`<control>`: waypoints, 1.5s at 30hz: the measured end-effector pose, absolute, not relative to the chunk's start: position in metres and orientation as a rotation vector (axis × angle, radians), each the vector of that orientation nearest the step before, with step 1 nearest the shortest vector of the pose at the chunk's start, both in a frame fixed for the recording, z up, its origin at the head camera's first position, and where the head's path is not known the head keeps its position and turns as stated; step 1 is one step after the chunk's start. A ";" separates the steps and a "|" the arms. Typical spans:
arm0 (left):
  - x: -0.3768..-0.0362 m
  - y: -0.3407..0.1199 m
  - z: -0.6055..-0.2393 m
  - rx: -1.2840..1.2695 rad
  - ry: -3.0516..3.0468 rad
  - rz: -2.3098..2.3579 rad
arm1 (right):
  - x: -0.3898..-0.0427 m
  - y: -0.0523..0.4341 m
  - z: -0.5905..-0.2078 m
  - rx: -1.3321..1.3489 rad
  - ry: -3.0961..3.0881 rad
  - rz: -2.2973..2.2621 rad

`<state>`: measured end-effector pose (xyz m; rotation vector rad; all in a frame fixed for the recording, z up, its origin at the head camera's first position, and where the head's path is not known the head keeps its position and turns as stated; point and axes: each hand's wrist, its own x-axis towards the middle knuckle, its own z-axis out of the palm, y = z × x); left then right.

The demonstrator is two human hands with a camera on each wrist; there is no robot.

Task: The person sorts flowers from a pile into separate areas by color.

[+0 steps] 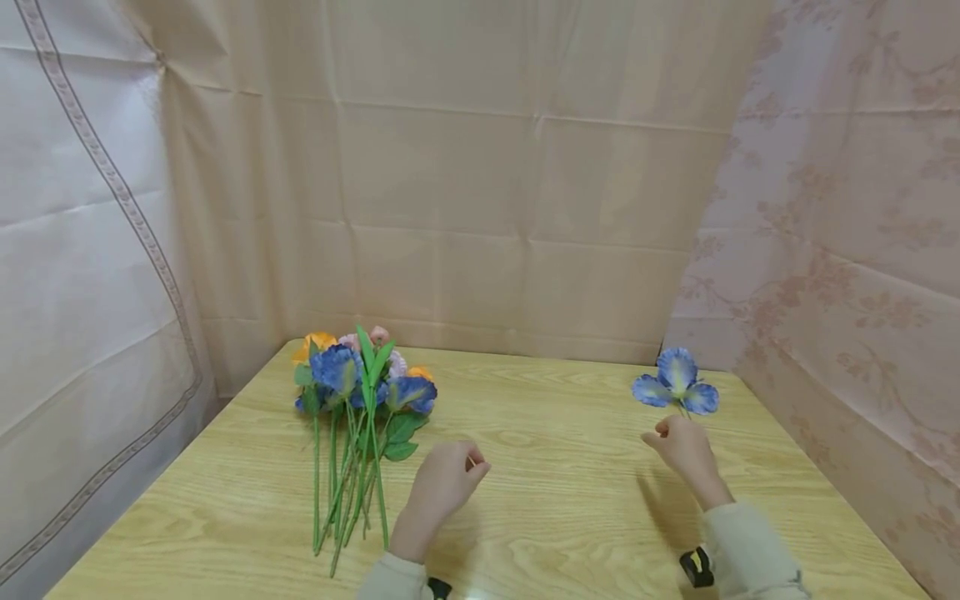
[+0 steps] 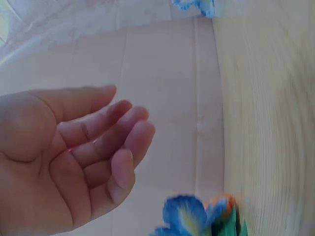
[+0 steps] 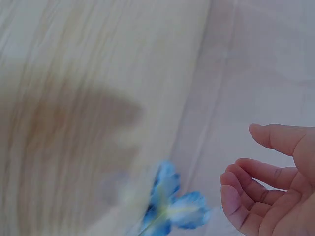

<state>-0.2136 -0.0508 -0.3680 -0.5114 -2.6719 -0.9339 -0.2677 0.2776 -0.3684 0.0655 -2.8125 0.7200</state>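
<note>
My right hand [image 1: 678, 446] hovers over the right side of the wooden table [image 1: 570, 500], fingers loosely curled. In the right wrist view the right hand [image 3: 246, 169] holds nothing. A single blue artificial flower [image 1: 677, 383] lies just beyond its fingertips; the wrist view shows this blue flower [image 3: 172, 206] blurred and clear of the fingers. My left hand [image 1: 450, 479] hangs mid-table with relaxed, empty fingers [image 2: 123, 128]. To its left lies a bunch of artificial flowers [image 1: 360, 392] in blue, orange and pink, with green stems [image 1: 348, 492] pointing toward me. The bunch [image 2: 197, 219] also shows below the left palm.
Beige cloth [image 1: 495, 183] hangs behind the table, with patterned fabric [image 1: 847, 250] on the right and pale cloth [image 1: 75, 275] on the left. Bare wood lies between my two hands.
</note>
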 end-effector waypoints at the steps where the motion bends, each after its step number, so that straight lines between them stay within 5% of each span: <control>1: -0.215 -0.054 -0.368 -0.479 -2.649 -0.928 | -0.267 0.274 -0.366 0.083 -2.813 0.721; 21: -0.237 -0.136 -0.380 0.364 -2.702 -0.824 | -0.233 0.218 -0.354 0.326 -2.747 0.892; 45: -0.240 -0.144 -0.394 0.374 -2.746 -0.869 | -0.231 0.211 -0.356 0.370 -2.771 0.943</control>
